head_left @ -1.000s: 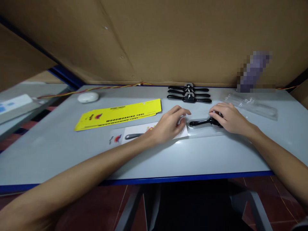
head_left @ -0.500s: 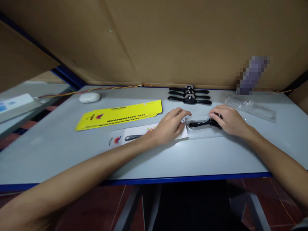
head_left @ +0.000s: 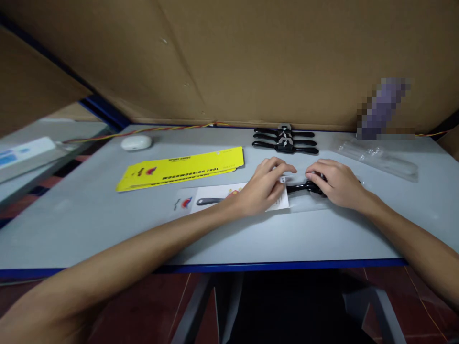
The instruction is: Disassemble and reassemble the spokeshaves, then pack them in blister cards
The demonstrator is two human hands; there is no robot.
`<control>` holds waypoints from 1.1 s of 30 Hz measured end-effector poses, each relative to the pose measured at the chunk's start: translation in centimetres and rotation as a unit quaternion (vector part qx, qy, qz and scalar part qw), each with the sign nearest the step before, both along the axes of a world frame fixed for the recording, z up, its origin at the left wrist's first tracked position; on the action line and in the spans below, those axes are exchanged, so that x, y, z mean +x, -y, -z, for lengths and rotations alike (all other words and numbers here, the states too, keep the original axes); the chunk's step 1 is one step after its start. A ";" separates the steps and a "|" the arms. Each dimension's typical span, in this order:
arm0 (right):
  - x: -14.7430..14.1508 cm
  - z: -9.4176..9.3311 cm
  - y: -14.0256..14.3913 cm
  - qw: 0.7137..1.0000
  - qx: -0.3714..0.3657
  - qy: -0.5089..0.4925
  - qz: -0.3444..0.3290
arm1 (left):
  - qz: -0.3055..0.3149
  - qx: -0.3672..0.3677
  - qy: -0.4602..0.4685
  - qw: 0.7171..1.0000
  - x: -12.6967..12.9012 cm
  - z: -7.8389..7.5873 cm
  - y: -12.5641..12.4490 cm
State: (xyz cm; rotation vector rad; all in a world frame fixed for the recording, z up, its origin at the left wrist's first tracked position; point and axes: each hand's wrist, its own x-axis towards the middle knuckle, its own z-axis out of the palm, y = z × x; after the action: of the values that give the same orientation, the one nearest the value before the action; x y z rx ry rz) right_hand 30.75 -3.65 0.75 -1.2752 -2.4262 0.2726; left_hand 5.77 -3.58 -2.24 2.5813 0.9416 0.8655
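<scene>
My left hand (head_left: 263, 187) lies on a white printed card (head_left: 229, 197) inside a clear plastic sleeve (head_left: 315, 203) on the grey table (head_left: 107, 224), fingers curled at the card's right end. My right hand (head_left: 335, 182) grips a black two-handled tool (head_left: 299, 188) that lies in the sleeve; its left handle shows between my hands and nearly meets the card. The rest of the tool is hidden under my fingers.
Three more black tools (head_left: 285, 140) lie stacked at the table's back. Yellow cards (head_left: 181, 169) sit to the left, with a white oval case (head_left: 136, 142) behind them. Clear sleeves (head_left: 378, 156) lie at the right. Cardboard walls (head_left: 251, 62) close in the back.
My right hand has slid the black tool left toward the card. My left hand stays on the card, and the gap between my hands has narrowed.
</scene>
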 end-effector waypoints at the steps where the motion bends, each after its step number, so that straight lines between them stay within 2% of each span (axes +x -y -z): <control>1: -0.7 0.1 0.4 1.000 0.009 0.004 -0.001 | 0.005 0.008 0.000 1.000 0.3 -0.2 0.3; 4: -2.5 0.4 1.6 0.999 0.049 0.017 -0.002 | 0.010 0.025 -0.005 1.000 1.1 -0.8 1.3; 7: -3.1 0.4 1.9 0.998 0.054 -0.019 -0.010 | 0.013 0.015 0.016 1.000 1.3 -1.1 1.8; 10: -1.9 -0.2 1.1 0.996 0.079 -0.027 0.004 | 0.013 -0.003 0.004 1.000 1.2 -1.0 1.8; 13: 0.4 -1.0 -0.2 0.992 0.079 0.040 0.086 | -0.013 -0.005 -0.029 0.999 1.0 -0.7 1.5; 16: 2.7 -1.5 -1.2 0.988 -0.005 0.063 0.142 | -0.041 -0.003 -0.039 0.998 0.8 -0.5 1.1; 19: 3.9 -1.7 -1.8 0.984 -0.122 -0.019 0.128 | -0.053 0.008 -0.037 0.998 0.7 -0.4 0.9; 21: 4.0 -1.6 -1.8 0.969 -0.201 -0.091 0.113 | -0.047 0.016 -0.030 0.998 0.6 -0.5 0.8; 23: 3.5 -1.5 -1.7 0.953 -0.245 -0.140 0.106 | -0.034 0.019 -0.032 0.999 0.6 -0.6 0.8; 30: -0.5 -0.6 0.1 0.916 -0.308 -0.249 0.066 | 0.032 0.027 -0.015 0.999 0.8 -1.6 1.9; 33: -2.2 -0.3 1.5 0.877 -0.380 -0.294 0.007 | 0.061 0.039 0.022 0.997 0.9 -2.1 2.3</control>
State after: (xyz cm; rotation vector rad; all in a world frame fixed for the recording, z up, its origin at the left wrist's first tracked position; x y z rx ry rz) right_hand 28.53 -5.13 1.05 -1.2206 -1.8003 1.4857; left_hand 6.68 -5.88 -0.13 2.6427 0.7441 0.9386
